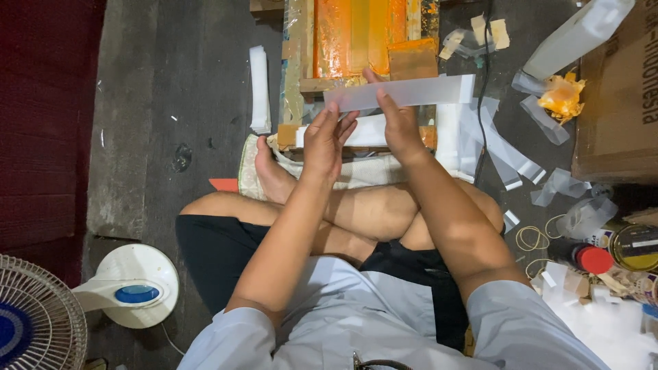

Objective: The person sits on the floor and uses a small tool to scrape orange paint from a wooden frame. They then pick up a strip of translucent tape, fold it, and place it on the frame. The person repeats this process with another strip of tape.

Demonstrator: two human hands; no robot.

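Observation:
I sit cross-legged on the floor and hold a long translucent plastic strip (pixel 425 90) up in front of me. My left hand (pixel 325 139) pinches its left end. My right hand (pixel 396 123) grips it near the middle, thumb behind. Below the strip lies an orange-stained wooden screen frame (pixel 363 41) with a white strip stack (pixel 370 130) across its near edge.
A stack of white strips (pixel 259 89) lies left of the frame. Loose plastic strips (pixel 507 151) lie at the right, near a cardboard box (pixel 617 96), rubber bands (pixel 531 238), a red-capped bottle (pixel 588 257) and a tin (pixel 634 245). A white fan (pixel 82 301) stands at lower left.

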